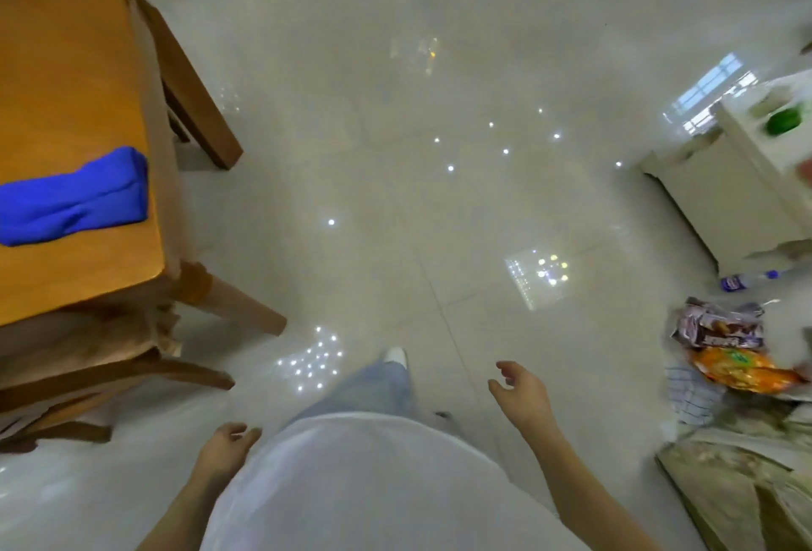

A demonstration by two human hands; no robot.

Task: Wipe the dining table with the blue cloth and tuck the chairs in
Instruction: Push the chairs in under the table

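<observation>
The blue cloth [74, 199] lies bunched on the orange wooden dining table [57, 67] at the left, close to its right edge. One wooden chair [189, 84] stands tucked at the table's right side. Another chair [88, 370] with a brown seat cushion sits at the table's near end. My left hand [226, 447] hangs low beside my white shirt, fingers loosely apart, holding nothing. My right hand [520, 392] is out over the floor, open and empty. Both hands are well away from the cloth and chairs.
Glossy pale tiled floor fills the middle. A white cabinet [720, 194] stands at the right with a green object on top. Snack bags [725, 344] and a plastic bottle [747, 280] lie on the floor near it. A sofa edge [747, 484] is at the lower right.
</observation>
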